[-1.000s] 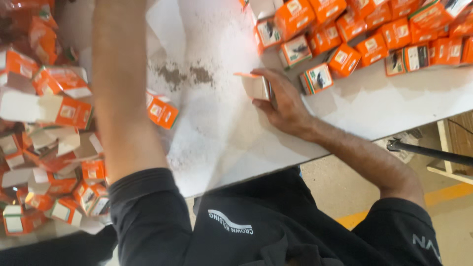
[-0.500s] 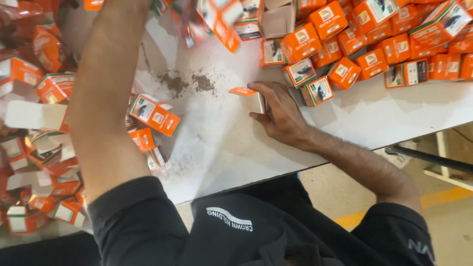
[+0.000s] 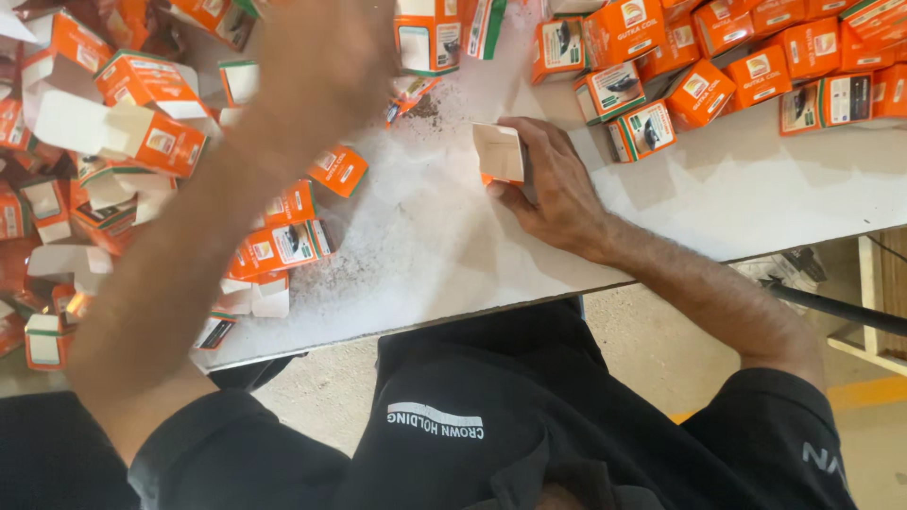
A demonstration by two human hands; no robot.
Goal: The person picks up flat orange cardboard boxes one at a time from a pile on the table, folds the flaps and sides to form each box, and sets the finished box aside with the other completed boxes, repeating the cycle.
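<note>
Box-filling step: right hand [image 3: 557, 194] clamps the open carton [image 3: 499, 154] on the tabletop [image 3: 756, 203]; left hand [image 3: 326, 66], blurred beyond it, grip indiscernible, must fetch contents.

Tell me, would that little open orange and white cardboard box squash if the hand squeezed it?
Probably: the little open orange and white cardboard box looks thin-walled and hollow, so it likely crumples. It seems light; the right hand steadies it with fingertips. Standing on the white table, it may tip easily.
</note>
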